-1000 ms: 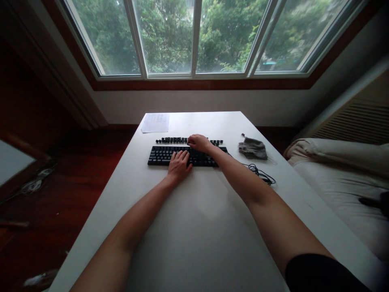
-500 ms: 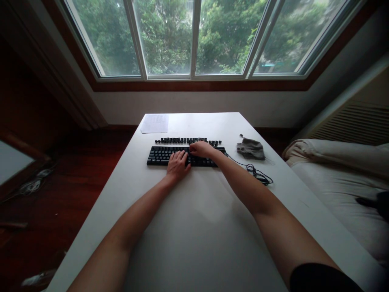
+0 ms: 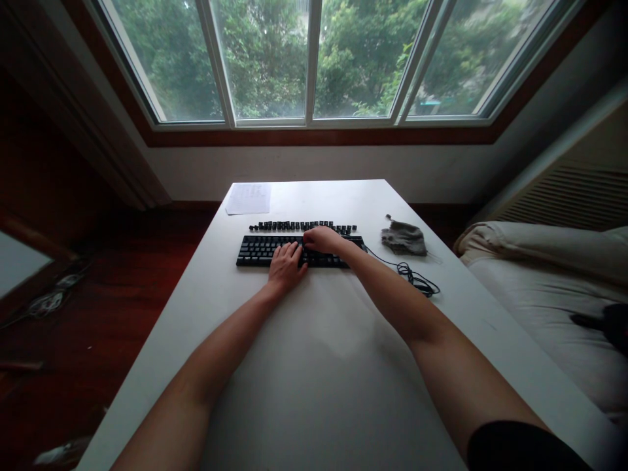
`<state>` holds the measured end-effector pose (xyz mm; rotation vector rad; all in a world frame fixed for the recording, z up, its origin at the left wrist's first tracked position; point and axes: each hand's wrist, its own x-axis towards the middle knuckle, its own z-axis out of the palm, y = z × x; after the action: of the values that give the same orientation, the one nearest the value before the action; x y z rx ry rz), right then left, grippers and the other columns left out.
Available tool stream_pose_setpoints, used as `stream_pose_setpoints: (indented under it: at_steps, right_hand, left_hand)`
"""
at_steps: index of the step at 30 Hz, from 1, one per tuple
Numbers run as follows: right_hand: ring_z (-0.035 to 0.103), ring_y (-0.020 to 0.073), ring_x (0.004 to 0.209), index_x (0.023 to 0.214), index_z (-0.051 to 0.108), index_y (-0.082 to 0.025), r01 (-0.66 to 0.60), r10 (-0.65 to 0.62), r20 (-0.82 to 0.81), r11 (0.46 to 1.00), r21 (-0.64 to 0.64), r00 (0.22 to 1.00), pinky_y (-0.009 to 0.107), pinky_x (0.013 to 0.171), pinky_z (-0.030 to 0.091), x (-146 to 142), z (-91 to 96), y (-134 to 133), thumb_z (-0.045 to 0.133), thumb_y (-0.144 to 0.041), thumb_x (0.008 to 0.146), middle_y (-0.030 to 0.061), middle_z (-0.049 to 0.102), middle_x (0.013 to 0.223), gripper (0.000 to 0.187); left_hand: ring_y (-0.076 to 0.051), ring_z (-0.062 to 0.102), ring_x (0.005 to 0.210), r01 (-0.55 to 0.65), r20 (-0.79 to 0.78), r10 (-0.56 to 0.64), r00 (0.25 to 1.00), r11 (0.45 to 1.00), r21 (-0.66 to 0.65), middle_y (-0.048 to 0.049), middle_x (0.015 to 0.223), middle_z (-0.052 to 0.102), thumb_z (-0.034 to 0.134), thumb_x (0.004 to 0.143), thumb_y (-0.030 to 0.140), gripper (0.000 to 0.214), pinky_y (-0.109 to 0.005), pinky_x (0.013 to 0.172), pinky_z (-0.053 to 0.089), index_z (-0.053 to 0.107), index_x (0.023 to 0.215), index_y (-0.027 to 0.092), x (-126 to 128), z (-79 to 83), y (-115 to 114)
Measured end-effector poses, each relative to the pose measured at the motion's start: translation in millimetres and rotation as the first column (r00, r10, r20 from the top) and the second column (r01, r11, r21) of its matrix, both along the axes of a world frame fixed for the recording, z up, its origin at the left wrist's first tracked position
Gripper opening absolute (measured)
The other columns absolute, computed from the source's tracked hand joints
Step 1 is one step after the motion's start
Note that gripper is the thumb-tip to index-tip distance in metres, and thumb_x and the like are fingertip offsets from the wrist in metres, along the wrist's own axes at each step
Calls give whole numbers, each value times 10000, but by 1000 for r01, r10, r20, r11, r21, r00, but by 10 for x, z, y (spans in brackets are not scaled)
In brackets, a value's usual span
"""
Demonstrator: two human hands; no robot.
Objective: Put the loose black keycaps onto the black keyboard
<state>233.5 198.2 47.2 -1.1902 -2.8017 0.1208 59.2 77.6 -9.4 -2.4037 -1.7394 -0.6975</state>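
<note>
A black keyboard point(image 3: 255, 251) lies on the white table point(image 3: 314, 366). Just behind it runs a row of loose black keycaps point(image 3: 289, 226). My left hand point(image 3: 286, 265) rests flat on the keyboard's middle, its fingers slightly spread over the keys. Above the keys to the right of it is my right hand point(image 3: 321, 240), its fingers bent down and pressed together over the back part of the keyboard. Whatever those fingertips pinch is too small and hidden to make out. The right forearm covers part of the keyboard's right end.
A bundled black cable point(image 3: 417, 280) runs from the keyboard to the right. Behind it lies a grey cloth pouch point(image 3: 404, 238). A printed sheet of paper point(image 3: 249, 199) is at the far left corner. Beyond the table are a window point(image 3: 314, 65) and, on the right, a beige sofa point(image 3: 520, 281).
My right hand has shifted very slightly left over the keys. The left hand stays in place on the keyboard, and the whole view has moved a little.
</note>
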Motion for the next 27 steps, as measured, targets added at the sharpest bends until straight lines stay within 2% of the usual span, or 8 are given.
stream_pose_setpoints:
  at_steps: [11,14,16,18,20,22,24,27]
  right_hand:
    - [679,231,883,1033,779,-229,-10,10,18,1000,5,1000,282,734,417,-25,-40,-17,687,-260,872,85,773,992,188]
    - [635,189,801,965,752,-219,8,-13,-123,999,-44,992,266,692,381,19,-40,5,668,-264,874,52,752,912,132]
    - [571,159,717,863,705,-202,76,-101,-305,993,-95,947,259,653,354,18,-50,27,636,-299,887,19,700,792,121]
    - [487,137,640,715,601,-199,129,-209,-526,974,-184,824,256,613,328,-29,-69,40,606,-344,880,-17,592,654,220]
    - [402,119,573,612,461,-221,98,-306,-711,943,-318,634,254,564,299,-122,-88,31,584,-375,849,-46,465,555,308]
    - [320,101,504,586,365,-244,-28,-401,-806,889,-458,436,250,505,256,-245,-92,-2,569,-383,812,-67,369,502,334]
    - [256,85,457,588,315,-258,-202,-474,-830,818,-539,293,242,456,216,-374,-75,-44,583,-382,766,-85,309,481,345]
    - [170,66,431,600,256,-269,-388,-550,-819,728,-566,163,228,411,155,-533,-36,-79,613,-347,693,-109,239,477,377]
  left_hand:
    - [-320,440,1450,-17,9,17,1000,1000,12,-122,1552,533,588,957,426,556,-526,1253,280,561,1462,195,2,12,0]
    - [-308,465,1429,-68,50,67,997,997,30,-117,1525,565,547,987,455,515,-525,1254,279,588,1431,197,-17,31,4]
    - [-298,488,1408,-130,87,127,988,991,28,-109,1496,593,515,1007,445,470,-526,1252,283,612,1401,208,-36,38,13]
    - [-293,501,1394,-179,113,175,978,984,25,-101,1476,611,501,1014,412,431,-534,1256,274,630,1375,214,-56,35,28]
    - [-294,501,1391,-208,127,203,971,978,29,-96,1470,617,505,1008,372,407,-548,1265,252,641,1359,216,-74,23,45]
    - [-298,500,1390,-229,133,223,966,973,30,-96,1464,621,516,996,341,394,-566,1268,240,647,1348,221,-88,7,62]
    - [-305,497,1393,-242,134,236,962,970,28,-97,1462,622,531,985,332,392,-585,1263,242,648,1345,233,-99,-5,77]
    - [-316,492,1398,-243,126,238,963,970,25,-98,1467,616,550,976,345,394,-602,1252,254,644,1345,246,-109,-16,88]
